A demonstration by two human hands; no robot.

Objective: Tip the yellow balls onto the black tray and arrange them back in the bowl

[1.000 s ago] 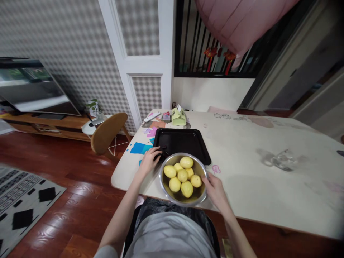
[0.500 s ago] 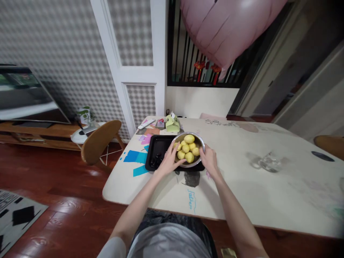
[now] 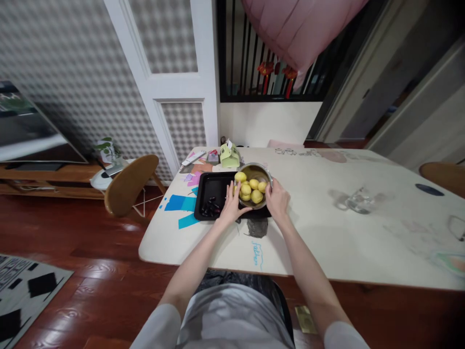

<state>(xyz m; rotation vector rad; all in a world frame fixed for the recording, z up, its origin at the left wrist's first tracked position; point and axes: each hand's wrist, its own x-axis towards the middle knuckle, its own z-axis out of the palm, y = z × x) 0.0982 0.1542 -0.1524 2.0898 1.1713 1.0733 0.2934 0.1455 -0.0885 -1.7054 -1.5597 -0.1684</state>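
Between my hands is a round metal bowl (image 3: pixel 262 169) tilted to the left over the right part of a black tray (image 3: pixel 207 182). Several yellow lemons (image 3: pixel 256 196) are gathered at the bowl's left and near side, one up at the left rim. My left hand (image 3: pixel 230 206) is on the bowl's left side, its fingers by the lemons and its thumb along the near rim. The right side of the bowl is gripped by my right hand (image 3: pixel 278 198). Small dark oblong pieces (image 3: pixel 210 207) lie in the tray's near left part.
The tray stands on a white table (image 3: pixel 308 242) with drawings on it. Behind it are a green tissue box (image 3: pixel 229 155) and a white remote (image 3: pixel 193 158). A clear glass dish (image 3: pixel 361 201) stands to the right; a wooden chair (image 3: pixel 131 186) is at the left. Overhead hangs a pink balloon (image 3: pixel 301 29).
The bowl has tipped to the left, and the lemons have shifted toward its left and near side. Both hands have stayed on it. The camera view has moved slightly.
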